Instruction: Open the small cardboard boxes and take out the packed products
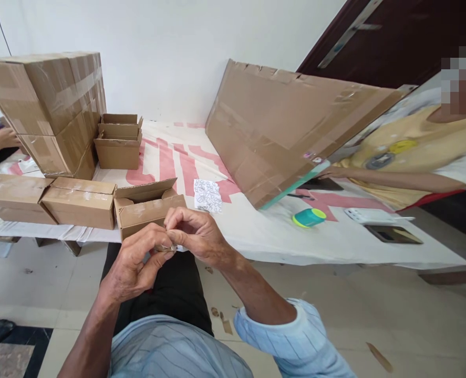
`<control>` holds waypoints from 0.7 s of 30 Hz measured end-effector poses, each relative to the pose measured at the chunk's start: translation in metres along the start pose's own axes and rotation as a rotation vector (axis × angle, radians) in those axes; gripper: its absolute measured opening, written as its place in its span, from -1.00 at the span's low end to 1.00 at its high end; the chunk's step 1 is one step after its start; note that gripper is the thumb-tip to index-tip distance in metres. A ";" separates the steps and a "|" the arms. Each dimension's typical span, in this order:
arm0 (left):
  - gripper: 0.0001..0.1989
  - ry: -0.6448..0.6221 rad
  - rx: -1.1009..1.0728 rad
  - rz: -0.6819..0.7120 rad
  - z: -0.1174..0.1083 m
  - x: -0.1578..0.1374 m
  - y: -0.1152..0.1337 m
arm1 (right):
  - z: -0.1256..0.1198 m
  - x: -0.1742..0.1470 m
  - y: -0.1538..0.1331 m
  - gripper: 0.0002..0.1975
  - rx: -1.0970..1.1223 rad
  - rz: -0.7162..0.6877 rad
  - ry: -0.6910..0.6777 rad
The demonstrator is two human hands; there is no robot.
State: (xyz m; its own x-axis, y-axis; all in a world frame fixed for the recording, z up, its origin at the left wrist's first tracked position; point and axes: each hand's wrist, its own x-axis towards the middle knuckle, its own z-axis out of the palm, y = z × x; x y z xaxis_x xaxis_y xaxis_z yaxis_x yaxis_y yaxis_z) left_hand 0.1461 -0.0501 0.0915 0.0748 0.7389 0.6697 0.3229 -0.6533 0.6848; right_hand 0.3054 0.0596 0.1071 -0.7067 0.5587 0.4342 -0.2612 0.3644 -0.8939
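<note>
Left hand (140,262) pinches a small shiny scrap (166,248); whether right hand (203,236) does, I can't tell. Mid-left, two brown cardboard boxes (79,205) are closed; one open-flapped brown carton (148,212) isn't.

I make out a light blue shirt (173,349) with thin, dark, spaced-out stripes, its right sleeve (291,336) rolled into a thick, paler band near the elbow. I also see plain black trousers (177,291).

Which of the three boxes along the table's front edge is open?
The rightmost box; its flap stands up, while the left box and middle box look closed.
</note>
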 end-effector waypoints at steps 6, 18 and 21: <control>-0.93 0.023 0.085 0.037 -0.001 0.002 0.001 | 0.006 0.001 0.006 -0.54 0.095 0.067 -0.006; -0.95 0.149 -0.088 -0.069 0.001 0.007 -0.025 | 0.009 0.017 0.021 -0.44 0.269 0.371 0.023; -0.86 0.324 -0.351 -0.191 0.007 0.008 -0.034 | 0.011 0.016 0.026 -0.47 0.343 0.381 0.048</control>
State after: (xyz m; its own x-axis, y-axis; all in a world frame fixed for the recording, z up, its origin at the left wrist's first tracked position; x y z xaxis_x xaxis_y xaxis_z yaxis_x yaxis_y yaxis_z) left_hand 0.1422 -0.0211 0.0714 -0.2690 0.7975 0.5400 -0.0377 -0.5689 0.8215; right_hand 0.2802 0.0698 0.0890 -0.7645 0.6410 0.0680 -0.1975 -0.1325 -0.9713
